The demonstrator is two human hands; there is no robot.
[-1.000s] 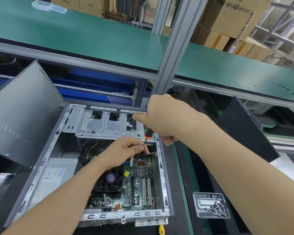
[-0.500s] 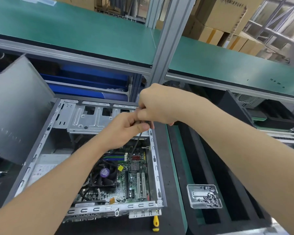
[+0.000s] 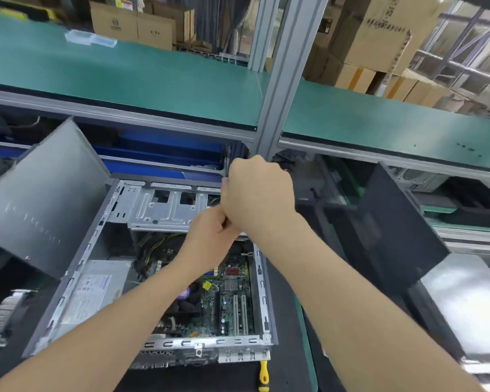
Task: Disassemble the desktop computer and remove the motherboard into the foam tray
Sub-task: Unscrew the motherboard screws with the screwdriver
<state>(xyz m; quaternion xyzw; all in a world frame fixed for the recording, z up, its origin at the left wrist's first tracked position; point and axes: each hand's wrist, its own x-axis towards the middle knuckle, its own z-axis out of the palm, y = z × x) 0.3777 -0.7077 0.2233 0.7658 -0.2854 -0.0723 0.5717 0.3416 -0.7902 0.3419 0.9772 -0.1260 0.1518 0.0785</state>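
- The motherboard (image 3: 227, 306) lies flat in the floor of the open case (image 3: 262, 281), in its near right part, with the cooler fan (image 3: 188, 299) on it and the power supply (image 3: 96, 287) to its left
- The case lies on its side on the bench (image 3: 286, 321), and its grey side panel (image 3: 40, 199) leans up at the left
- Both hands meet above the right end of the drive cage (image 3: 164, 207), clear of the board
- The right hand (image 3: 258, 196) is balled into a fist with its back to the camera; what its fingers hold, if anything, I cannot tell
- The left hand (image 3: 210, 236) has its fingers curled in against the underside of the right fist; whether they pinch something is hidden
- A yellow-handled screwdriver (image 3: 263, 374) lies on the bench at the near edge of the case
- A black moulded tray (image 3: 475, 206), seemingly the foam tray, sits far right under the shelf, well apart from the case
- Judged by its look, the board is light, thin and stiff, but fragile: it should not be flexed, and its small parts and slots should not be pressed
- Best held by its bare edges with both hands and lifted level once every screw and cable is free; the yellow and black cables (image 3: 153, 250) beside it look likely to snag
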